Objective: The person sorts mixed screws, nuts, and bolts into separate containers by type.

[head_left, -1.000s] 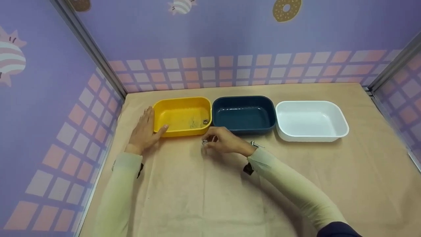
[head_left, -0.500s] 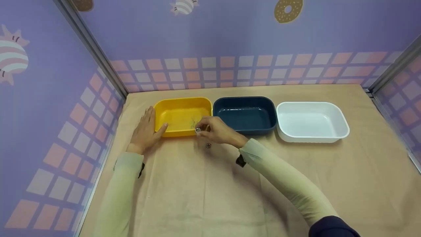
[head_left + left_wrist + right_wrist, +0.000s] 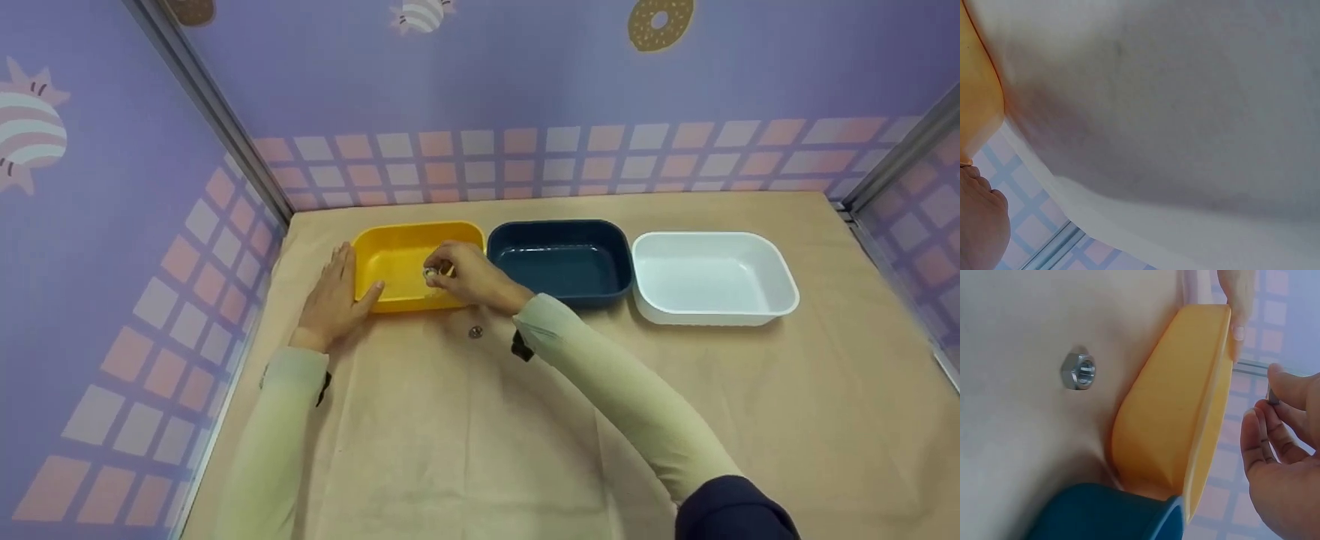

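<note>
Over the yellow bin (image 3: 397, 232), my right hand (image 3: 476, 277) pinches a small metal nut (image 3: 430, 275) between thumb and fingertips. In the right wrist view only a dark edge of the held nut (image 3: 1272, 396) shows between the fingers. My left hand (image 3: 328, 304) lies along the bin's left side, fingers extended against the wall and thumb at the front rim. Another hex nut (image 3: 475, 331) rests on the table in front of the bin; the right wrist view shows this silver nut (image 3: 1078, 371) up close. My right hand hides part of the bin's floor.
A dark blue bin (image 3: 562, 298) stands right beside the yellow one, with a white bin (image 3: 709, 316) to its right. A beige cloth (image 3: 540, 450) covers the table. Patterned panels (image 3: 525, 75) enclose the back and sides.
My right hand has lifted the nut from the table in front and carried it up and left over the yellow bin. The other nut on the table has come into view. My left hand stays put.
</note>
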{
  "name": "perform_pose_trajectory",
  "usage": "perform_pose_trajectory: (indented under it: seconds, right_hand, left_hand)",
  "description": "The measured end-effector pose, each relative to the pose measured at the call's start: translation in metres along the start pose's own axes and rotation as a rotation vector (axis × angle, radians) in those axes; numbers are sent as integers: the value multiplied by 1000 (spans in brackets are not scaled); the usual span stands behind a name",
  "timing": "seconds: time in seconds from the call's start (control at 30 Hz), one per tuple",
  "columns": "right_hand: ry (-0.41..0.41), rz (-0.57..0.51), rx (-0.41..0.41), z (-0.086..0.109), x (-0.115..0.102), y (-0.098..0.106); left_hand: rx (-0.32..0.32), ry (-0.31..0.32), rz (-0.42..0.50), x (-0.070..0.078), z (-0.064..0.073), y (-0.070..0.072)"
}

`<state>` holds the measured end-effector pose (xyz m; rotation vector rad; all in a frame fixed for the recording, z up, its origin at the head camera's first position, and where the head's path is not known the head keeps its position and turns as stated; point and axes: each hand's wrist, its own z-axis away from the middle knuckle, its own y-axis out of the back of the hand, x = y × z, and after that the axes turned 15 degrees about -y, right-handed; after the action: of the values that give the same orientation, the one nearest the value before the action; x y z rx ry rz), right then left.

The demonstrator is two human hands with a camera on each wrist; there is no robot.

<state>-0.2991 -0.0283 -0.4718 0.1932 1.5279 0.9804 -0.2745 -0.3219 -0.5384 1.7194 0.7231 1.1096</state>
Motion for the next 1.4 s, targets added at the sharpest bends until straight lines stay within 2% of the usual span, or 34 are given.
perform_pose_trajectory:
  seconds: [0.23,0.63,1.0,1.13,1.4]
  right_hand:
    - [-76,15,24,-21,-12,5]
    - [-181,-88,103,-41,-31,6]
    - [-208,-95,125,-43,-34,7]
    - [-215,-68,150,-43,-33,7]
    - [-170,-29,151,-42,-33,7]
  left_hand:
    - [-2,8,5,4,-4,1]
    - [20,0,-2,1,1,1]
    - [27,-13,13,3,-1,0]
    - [18,-3,18,4,-1,1]
    - [10,15,22,4,2,2]
